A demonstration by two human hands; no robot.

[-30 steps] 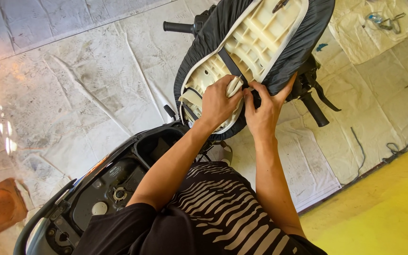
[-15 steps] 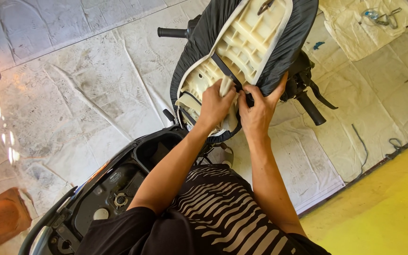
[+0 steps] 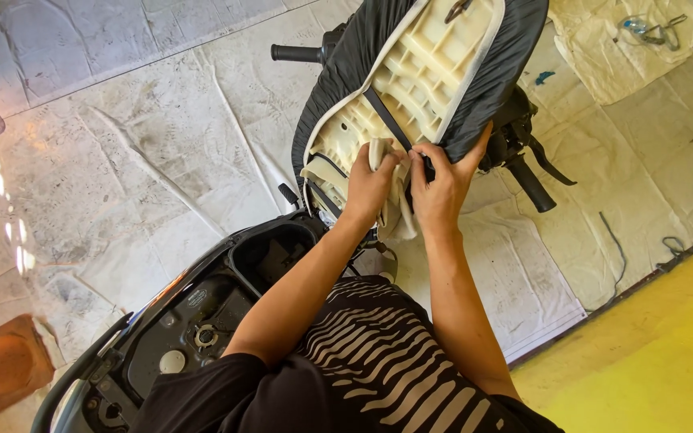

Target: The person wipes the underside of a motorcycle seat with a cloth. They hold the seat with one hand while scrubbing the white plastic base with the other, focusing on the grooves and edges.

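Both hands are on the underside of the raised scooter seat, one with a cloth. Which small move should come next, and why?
Probably slide the left hand with the pale cloth along the ribbed cream seat base. The cloth is bunched at the lower edge beside the black strap, while the right hand steadies the seat there, and the ribs above are uncovered.

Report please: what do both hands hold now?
Left hand grips cloth. Right hand pinches black strap on raised seat underside. Nothing in between.

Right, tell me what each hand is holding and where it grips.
The left hand clutches a pale cloth against the raised scooter seat. The right hand grips the seat's lower edge, fingers on the black strap.
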